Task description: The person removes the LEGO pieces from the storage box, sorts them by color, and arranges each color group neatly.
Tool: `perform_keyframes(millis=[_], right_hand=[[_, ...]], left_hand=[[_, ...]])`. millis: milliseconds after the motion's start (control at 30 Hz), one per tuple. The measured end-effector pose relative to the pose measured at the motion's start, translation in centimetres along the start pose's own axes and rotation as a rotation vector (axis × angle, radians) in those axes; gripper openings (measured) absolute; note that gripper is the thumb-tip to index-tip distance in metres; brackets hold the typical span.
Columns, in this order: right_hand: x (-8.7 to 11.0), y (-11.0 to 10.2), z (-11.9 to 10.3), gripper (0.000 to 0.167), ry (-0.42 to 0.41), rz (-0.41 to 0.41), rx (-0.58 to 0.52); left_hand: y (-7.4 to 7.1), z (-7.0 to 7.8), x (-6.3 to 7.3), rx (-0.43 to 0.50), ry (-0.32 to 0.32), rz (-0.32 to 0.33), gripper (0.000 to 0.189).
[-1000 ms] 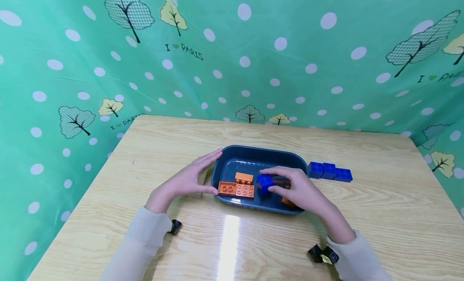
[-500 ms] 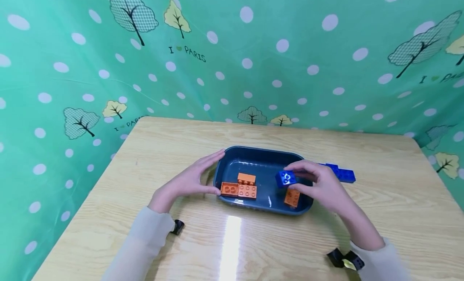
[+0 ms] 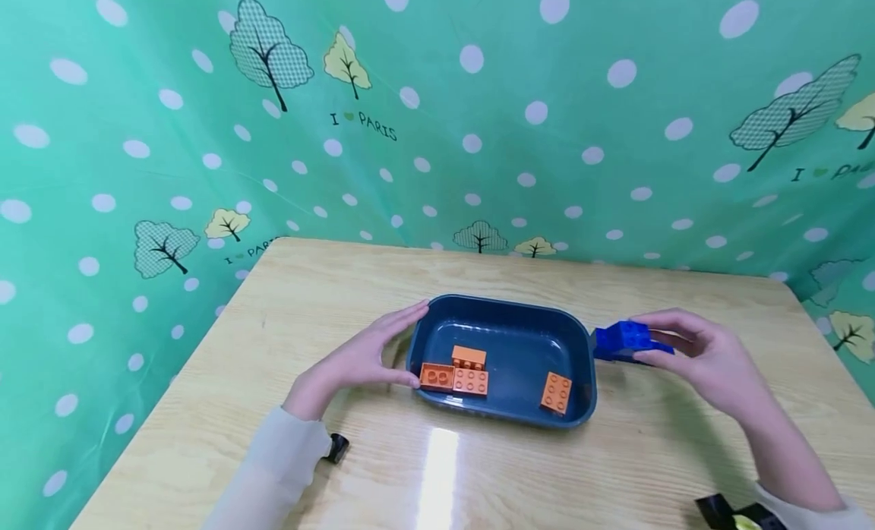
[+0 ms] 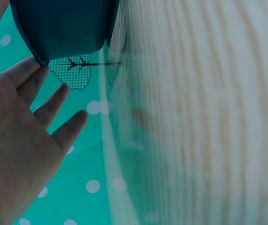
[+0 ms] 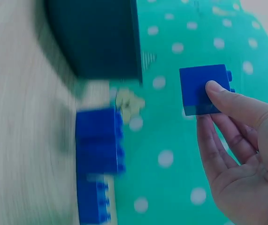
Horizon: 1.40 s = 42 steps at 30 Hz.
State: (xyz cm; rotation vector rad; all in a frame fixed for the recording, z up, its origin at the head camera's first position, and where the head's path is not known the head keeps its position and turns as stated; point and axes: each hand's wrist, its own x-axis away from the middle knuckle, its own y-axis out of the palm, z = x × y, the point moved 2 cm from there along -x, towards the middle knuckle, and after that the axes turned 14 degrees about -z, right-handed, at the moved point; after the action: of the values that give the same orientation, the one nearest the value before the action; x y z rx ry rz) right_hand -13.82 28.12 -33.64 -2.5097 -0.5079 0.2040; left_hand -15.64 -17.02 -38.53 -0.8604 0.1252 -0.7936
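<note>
My right hand (image 3: 718, 359) pinches a blue toy brick (image 5: 195, 91) between thumb and fingertips, raised above the table just right of the dark blue tray (image 3: 516, 311). In the right wrist view its studs face away from the tray. More blue bricks (image 5: 96, 140) stand in a row on the table beside the tray, partly covered by the held brick in the head view. My left hand (image 3: 358, 355) is spread around the tray's left end, its straight fingers touching the rim and its thumb at the near corner. Inside the tray, orange bricks (image 3: 471, 382) sit grouped at the left.
One orange brick (image 3: 557, 393) lies apart near the tray's right end. The wooden table (image 3: 328, 279) ends against a green dotted cloth (image 3: 424, 97) behind and at the left. Each wrist wears a small black device.
My right hand has carried the blue brick from inside the tray rightward past its rim, over the row of blue bricks. My left hand stays at the tray's left end.
</note>
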Motion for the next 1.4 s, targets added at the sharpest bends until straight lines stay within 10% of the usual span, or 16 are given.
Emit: perform_keyframes(millis=[400,1400], right_hand=[[2.5,-5.5,4.9,0.029,0.17,0.046,-0.021],[3.2,-6.4,12.3,0.033,0.245,-0.005,0.06]], left_hand=[[0.3,0.1,0.1,-0.007,-0.025,0.014,0.111],[-0.2,0.7,0.2,-0.075,-0.04,0.002,0.111]])
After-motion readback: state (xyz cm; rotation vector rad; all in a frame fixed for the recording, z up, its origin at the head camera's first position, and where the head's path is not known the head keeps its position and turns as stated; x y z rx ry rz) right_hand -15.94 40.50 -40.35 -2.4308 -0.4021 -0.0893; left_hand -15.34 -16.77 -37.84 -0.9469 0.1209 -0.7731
